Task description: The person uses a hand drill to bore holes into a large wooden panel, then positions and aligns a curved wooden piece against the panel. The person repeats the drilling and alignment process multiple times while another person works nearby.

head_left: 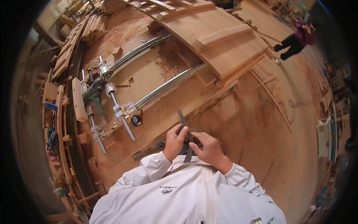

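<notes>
In front of my chest, my left hand and my right hand are both closed on a slim dark metal piece. One narrow end sticks up past the fingers. Below them shows a flat grey strip; whether it belongs to the same piece I cannot tell. My fingers hide the middle of it. Beyond my left hand, a blue and black tape measure lies on the workbench. Farther left, a green power drill sits in a frame of metal rods and clamps.
Two long metal rails run across the sawdusty bench. A large wooden panel with battens covers its far right part. Wood pieces stack along the left. A person stands at the far right; a thin cable lies on the floor.
</notes>
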`<move>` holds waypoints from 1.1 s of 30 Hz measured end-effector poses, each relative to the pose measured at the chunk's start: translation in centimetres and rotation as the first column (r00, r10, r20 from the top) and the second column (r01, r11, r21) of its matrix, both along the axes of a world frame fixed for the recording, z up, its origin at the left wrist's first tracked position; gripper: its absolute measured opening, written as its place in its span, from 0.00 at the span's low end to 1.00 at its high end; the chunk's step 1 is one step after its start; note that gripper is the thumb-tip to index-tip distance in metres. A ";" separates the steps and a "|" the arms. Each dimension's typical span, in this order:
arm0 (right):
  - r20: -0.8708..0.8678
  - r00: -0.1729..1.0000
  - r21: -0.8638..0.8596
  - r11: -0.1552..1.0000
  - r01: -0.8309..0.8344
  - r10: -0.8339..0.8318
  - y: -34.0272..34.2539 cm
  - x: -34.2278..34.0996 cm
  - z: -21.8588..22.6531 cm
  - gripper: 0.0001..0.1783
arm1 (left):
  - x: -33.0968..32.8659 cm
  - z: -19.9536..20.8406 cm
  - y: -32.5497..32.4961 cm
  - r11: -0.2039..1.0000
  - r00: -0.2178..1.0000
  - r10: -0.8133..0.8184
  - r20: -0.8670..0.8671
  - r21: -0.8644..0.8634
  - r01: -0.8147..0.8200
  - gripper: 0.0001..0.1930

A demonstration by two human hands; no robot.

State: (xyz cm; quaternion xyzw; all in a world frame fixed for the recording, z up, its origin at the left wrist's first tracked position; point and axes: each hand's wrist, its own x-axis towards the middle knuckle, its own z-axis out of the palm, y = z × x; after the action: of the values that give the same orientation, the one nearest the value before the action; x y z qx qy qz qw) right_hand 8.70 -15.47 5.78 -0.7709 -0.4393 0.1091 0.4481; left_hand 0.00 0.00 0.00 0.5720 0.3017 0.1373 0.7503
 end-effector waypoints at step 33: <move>-0.013 0.983 -0.136 0.973 -0.186 0.186 37.7 52.8 -3.4 0.10 | 48.4 -6.5 31.2 0.769 0.884 0.468 0.020 0.483 -0.418 0.17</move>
State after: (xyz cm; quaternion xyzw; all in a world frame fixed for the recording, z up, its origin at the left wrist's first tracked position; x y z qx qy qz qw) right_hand 61.46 22.21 2.36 -0.7554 -0.5009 0.1804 0.3821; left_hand 48.41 31.15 -6.54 0.6563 0.4226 0.3507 0.5174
